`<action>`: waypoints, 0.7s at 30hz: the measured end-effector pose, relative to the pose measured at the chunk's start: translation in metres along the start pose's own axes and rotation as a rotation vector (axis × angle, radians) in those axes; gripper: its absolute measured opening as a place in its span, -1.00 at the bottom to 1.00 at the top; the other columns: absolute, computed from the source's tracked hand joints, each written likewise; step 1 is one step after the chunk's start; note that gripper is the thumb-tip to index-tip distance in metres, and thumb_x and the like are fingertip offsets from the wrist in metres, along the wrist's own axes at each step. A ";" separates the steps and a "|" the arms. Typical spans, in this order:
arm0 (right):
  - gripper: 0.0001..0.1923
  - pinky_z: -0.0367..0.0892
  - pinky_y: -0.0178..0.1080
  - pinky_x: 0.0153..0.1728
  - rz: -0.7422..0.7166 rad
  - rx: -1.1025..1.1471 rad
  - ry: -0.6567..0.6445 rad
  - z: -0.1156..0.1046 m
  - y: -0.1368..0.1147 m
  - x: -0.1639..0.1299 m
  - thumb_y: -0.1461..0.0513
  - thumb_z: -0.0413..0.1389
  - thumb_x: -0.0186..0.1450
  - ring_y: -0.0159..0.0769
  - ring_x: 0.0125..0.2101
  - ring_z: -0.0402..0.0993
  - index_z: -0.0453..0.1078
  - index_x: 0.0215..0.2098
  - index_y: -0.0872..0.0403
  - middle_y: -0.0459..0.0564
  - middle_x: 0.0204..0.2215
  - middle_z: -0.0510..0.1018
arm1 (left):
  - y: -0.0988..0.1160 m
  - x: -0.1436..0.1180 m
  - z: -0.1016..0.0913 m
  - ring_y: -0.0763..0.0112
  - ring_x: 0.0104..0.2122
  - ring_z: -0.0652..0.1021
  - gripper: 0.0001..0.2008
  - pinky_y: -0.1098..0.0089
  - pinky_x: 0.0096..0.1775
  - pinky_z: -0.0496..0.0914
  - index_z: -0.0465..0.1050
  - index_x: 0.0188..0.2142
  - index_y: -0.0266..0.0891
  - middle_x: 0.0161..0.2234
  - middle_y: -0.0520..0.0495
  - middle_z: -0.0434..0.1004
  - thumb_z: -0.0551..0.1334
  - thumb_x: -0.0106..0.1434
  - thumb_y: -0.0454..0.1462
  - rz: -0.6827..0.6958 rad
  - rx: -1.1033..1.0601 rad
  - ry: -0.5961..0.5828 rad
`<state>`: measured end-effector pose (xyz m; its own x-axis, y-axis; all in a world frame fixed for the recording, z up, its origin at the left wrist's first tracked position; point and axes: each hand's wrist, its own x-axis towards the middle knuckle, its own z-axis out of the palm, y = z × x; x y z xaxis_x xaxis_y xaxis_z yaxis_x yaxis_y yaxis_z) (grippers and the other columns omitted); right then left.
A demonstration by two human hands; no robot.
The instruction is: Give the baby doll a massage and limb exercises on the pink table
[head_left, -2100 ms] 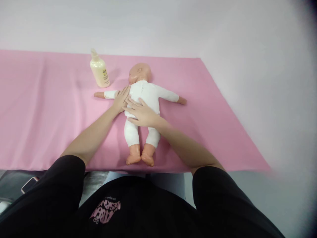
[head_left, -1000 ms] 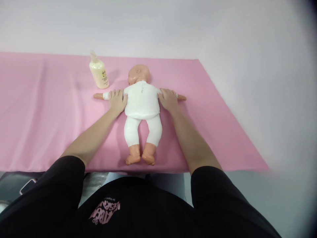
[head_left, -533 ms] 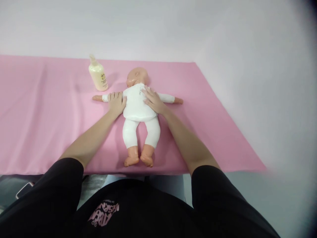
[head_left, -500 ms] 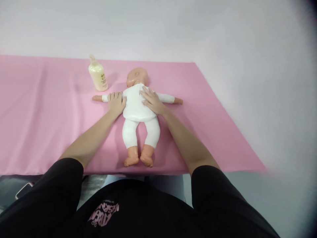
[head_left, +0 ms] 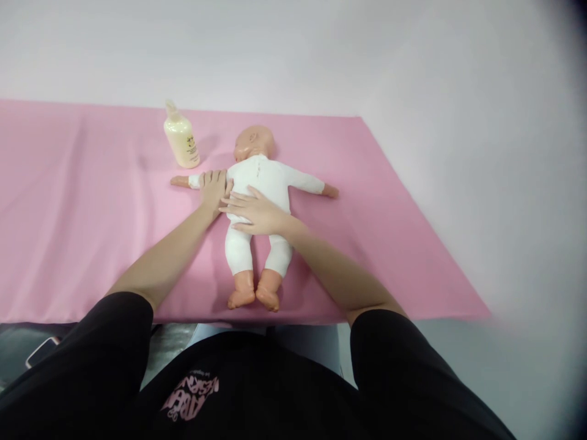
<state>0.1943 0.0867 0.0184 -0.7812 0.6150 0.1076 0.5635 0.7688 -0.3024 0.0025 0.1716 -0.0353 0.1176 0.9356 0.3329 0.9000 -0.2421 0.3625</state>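
1. Leaning over the near edge of the table (head_left: 413, 287), the person in a black top reached both bare arms forward, so the doll was easy to touch.
2. A phone (head_left: 41, 351) lay low at the left, below the table edge and well apart from the hands.
3. The baby doll (head_left: 263, 183) lay face down on the pink cloth (head_left: 92, 214), feet toward the person and arms stretched out to the sides. That way its back was turned up.
4. The right hand (head_left: 252, 211) lay flat across the doll's lower back, fingers spread and pointing left. Its grip was apart, pressing on the white suit and not pinching it.
5. The left hand (head_left: 214, 188) rested flat on the doll's left shoulder and upper arm, grip apart too. It looked as if it kept the doll from sliding.
6. A cream lotion bottle (head_left: 182, 143) stood upright farther back, just beside the doll's head, near but out of the way.
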 end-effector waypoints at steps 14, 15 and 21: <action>-0.44 -0.17 0.23 0.62 0.099 0.095 0.108 -0.002 0.032 0.000 0.00 -0.14 0.63 -0.05 0.60 0.03 0.39 0.46 -0.10 -0.06 0.54 0.26 | 0.004 -0.006 -0.001 -0.20 0.34 0.40 -0.44 -0.18 0.47 0.03 0.44 0.33 -0.33 0.31 -0.39 0.51 -0.06 0.56 -0.11 -0.001 0.029 0.022; -0.44 -0.19 0.24 0.62 0.108 0.098 0.114 -0.003 0.038 0.000 0.00 -0.14 0.62 -0.05 0.60 0.02 0.39 0.46 -0.09 -0.06 0.55 0.26 | 0.005 -0.005 -0.001 -0.20 0.34 0.40 -0.44 -0.18 0.47 0.04 0.44 0.33 -0.34 0.31 -0.39 0.51 -0.06 0.56 -0.11 0.002 0.031 0.023; -0.38 -0.25 0.28 0.61 0.167 0.120 0.148 -0.007 0.069 -0.008 -0.05 -0.18 0.62 0.01 0.63 -0.13 0.30 0.51 -0.09 -0.09 0.60 0.11 | 0.006 -0.005 -0.001 -0.25 0.33 0.39 -0.41 -0.18 0.45 0.07 0.43 0.35 -0.42 0.31 -0.42 0.50 -0.04 0.53 -0.14 -0.007 0.042 0.017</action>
<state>0.2409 0.1359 0.0034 -0.6270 0.7576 0.1813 0.6389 0.6333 -0.4367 0.0070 0.1650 -0.0336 0.1040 0.9326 0.3455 0.9176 -0.2240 0.3284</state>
